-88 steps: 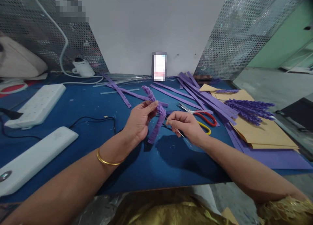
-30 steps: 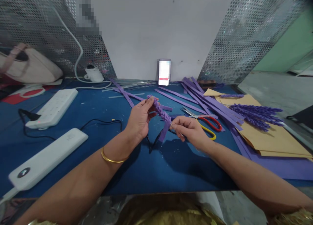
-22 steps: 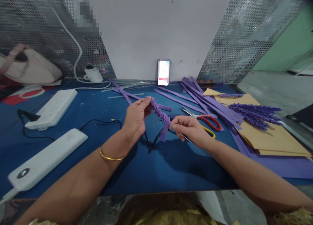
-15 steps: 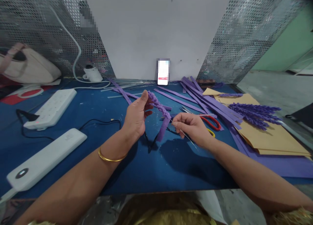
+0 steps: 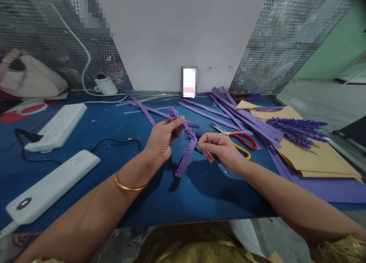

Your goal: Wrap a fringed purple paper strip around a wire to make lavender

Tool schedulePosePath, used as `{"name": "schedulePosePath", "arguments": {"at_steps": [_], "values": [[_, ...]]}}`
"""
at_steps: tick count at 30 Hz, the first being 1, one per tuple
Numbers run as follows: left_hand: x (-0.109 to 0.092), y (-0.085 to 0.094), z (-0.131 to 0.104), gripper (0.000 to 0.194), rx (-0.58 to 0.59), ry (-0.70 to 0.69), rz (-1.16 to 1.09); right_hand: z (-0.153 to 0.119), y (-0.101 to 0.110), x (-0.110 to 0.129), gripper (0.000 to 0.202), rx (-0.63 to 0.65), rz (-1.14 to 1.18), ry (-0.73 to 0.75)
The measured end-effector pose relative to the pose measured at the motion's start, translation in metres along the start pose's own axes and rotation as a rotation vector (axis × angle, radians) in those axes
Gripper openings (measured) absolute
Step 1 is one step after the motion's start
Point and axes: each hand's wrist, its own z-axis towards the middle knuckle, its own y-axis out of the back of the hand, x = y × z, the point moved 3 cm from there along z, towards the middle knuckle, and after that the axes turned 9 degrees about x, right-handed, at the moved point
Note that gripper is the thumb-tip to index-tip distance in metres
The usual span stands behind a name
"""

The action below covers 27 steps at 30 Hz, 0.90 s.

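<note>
Between both hands a purple paper flower spike (image 5: 188,130) slants down to the right, its curled petals packed along the upper part. A loose purple strip (image 5: 185,158) hangs from its lower end. My left hand (image 5: 163,138) is closed around the middle of the spike, thumb on top. My right hand (image 5: 217,148) pinches a thin wire stem (image 5: 216,161) just below the spike's lower end; the wire runs on down to the right under the palm. Scissors (image 5: 243,138) with red and yellow handles lie on the table behind my right hand.
Purple strips (image 5: 243,118) lie at the back right. Finished purple sprigs (image 5: 297,130) rest on brown paper (image 5: 320,158). A phone (image 5: 189,82) stands against the white board. On the left are a power strip (image 5: 61,124), a white device (image 5: 54,186) and a bag (image 5: 37,74).
My left thumb and fingers have shifted down the spike toward my right hand. The loose strip has swung out and hangs lower. The whole view has shifted slightly.
</note>
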Motion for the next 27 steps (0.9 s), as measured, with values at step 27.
{"name": "schedulePosePath", "arguments": {"at_steps": [27], "values": [[0.011,-0.005,-0.003,0.029,0.150,0.002,0.231,-0.002,0.002,0.005,0.019,-0.067,0.026,0.020]]}}
